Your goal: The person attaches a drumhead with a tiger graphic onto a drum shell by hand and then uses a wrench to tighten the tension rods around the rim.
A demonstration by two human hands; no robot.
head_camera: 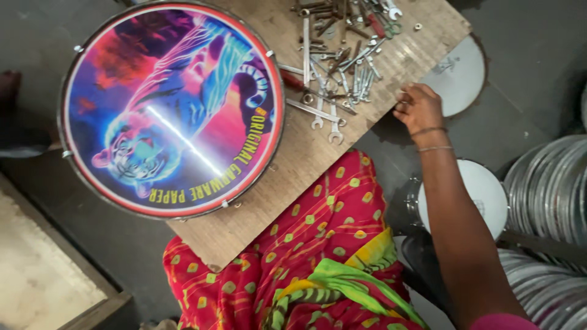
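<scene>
A round drum (171, 110) with a bright printed head showing a tiger in blue, pink and purple lies flat on a wooden board (293, 165). My right hand (419, 109) rests at the board's right edge, fingers curled, beside a heap of metal spanners (333, 79). I cannot tell whether the fingers pinch anything. Thin bangles circle the wrist. My left hand is out of view. Red cloth with yellow-green spots (306, 244) covers my lap below the board.
Two white drum heads (458, 73) (483, 189) lie on the grey floor to the right. Stacked metal rims (550, 189) fill the right edge. A raised ledge (43, 263) sits at the lower left.
</scene>
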